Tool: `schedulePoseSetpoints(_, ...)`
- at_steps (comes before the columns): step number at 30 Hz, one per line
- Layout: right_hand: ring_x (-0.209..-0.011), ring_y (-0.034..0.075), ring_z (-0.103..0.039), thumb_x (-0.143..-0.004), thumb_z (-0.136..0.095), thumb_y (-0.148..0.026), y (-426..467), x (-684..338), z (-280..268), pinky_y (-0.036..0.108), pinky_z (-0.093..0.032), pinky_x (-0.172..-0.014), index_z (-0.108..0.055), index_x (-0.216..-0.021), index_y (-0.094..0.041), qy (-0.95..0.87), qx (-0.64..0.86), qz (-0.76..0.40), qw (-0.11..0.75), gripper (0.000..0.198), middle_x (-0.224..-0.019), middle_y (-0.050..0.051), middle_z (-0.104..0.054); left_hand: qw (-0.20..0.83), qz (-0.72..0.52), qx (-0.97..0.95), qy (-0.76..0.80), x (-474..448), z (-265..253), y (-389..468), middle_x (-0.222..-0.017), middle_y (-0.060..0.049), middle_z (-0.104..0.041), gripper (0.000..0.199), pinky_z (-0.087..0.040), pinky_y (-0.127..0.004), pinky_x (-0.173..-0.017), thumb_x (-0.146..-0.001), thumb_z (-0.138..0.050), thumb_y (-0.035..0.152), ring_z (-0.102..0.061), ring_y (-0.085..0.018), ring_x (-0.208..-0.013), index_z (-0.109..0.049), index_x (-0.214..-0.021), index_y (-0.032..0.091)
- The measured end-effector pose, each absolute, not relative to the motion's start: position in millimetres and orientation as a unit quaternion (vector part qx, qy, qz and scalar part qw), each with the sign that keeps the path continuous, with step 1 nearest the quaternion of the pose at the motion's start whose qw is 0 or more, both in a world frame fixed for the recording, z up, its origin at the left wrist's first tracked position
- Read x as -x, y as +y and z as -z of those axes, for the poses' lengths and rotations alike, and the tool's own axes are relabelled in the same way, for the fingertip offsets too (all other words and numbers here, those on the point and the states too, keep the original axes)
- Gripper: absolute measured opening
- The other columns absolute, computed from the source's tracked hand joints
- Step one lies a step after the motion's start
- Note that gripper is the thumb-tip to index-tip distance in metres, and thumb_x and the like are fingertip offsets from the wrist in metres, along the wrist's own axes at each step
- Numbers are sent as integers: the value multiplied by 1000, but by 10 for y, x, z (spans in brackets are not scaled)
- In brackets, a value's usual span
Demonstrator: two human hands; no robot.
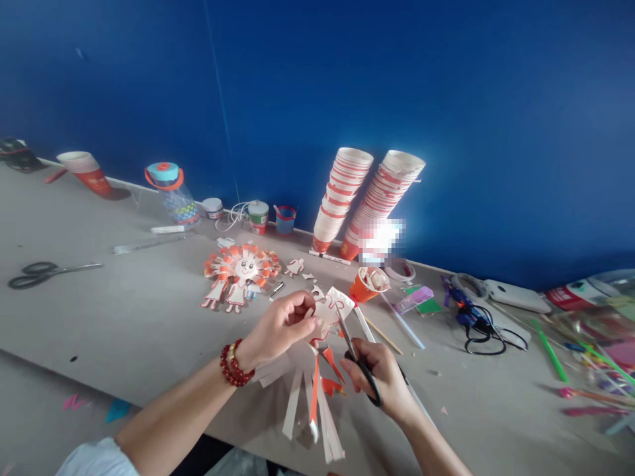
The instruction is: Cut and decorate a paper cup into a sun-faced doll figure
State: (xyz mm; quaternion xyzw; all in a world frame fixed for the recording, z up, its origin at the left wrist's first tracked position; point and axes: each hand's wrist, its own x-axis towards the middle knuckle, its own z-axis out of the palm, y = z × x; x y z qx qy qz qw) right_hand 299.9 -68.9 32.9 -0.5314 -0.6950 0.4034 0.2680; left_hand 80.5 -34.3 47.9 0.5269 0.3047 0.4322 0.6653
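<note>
My left hand (292,322) pinches a white paper piece (328,312) that has red outlines drawn on it. My right hand (380,373) grips black-handled scissors (351,340), their blades up against the paper's right part. Below my hands lies a cup cut into white strips (322,416), with orange scraps (331,383) beside it. To the left of my left hand rest paper dolls (243,277) with drawn faces and orange-and-white fringed heads. A small paper cutout (294,266) sits just behind them.
Two tall stacks of paper cups (342,195) lean near the blue wall. An orange cup (370,284) holds paper scraps. Another pair of scissors (42,274) lies far left. A glue gun (469,314) with its cord, a white phone (516,295) and colourful craft sticks (548,350) are on the right.
</note>
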Motion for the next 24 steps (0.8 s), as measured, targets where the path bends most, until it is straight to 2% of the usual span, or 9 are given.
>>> schedulePoseSetpoints(5,-48,10,-30,-77,-62,-33,-686,-3031,-298,23,-25,-45,-29,-58,-24,-704,530,-394,262,40,-46,-7,-38,671,-436,-515,307,-812,-483,-346,-75,-1,-64,18,-58,-29,-62,-83,-66,31,-62,-14,-66,-54,-84,18)
schedulePoseSetpoints(14,-46,12,-41,-82,-56,-32,-709,-3029,-271,24,-27,-47,-34,-60,-24,-704,529,-400,255,32,-48,-6,-44,668,-427,-519,318,-836,-448,-355,-73,1,-58,18,-55,-27,-63,-85,-64,29,-59,-12,-63,-51,-83,18)
schedulePoseSetpoints(24,-47,12,-42,-82,-55,-36,-704,-3029,-256,25,-27,-47,-38,-62,-23,-701,525,-409,255,30,-49,-4,-47,666,-419,-520,333,-859,-502,-387,-74,-1,-60,20,-53,-27,-64,-84,-65,29,-60,-12,-63,-49,-82,17)
